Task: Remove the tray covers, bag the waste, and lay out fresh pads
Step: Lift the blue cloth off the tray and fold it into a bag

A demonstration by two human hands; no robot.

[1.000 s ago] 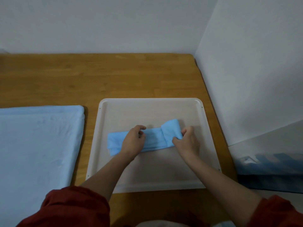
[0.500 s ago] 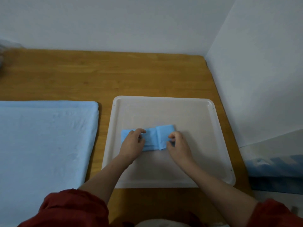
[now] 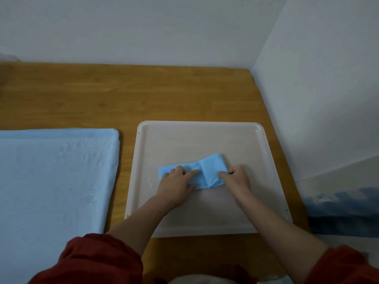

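In the middle of the white tray, the folded blue pad lies flat; left grip and right grip are each clamped on it.

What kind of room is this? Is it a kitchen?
Probably not a kitchen; more likely a plain indoor work corner. A wooden table sits against bare white walls, holding a white plastic tray with a folded light-blue pad and, beside it, a spread-out light-blue pad.

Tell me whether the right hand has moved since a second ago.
Yes. The right hand has shifted left, away from the right rim of the white tray toward its middle, gripping the folded blue pad.
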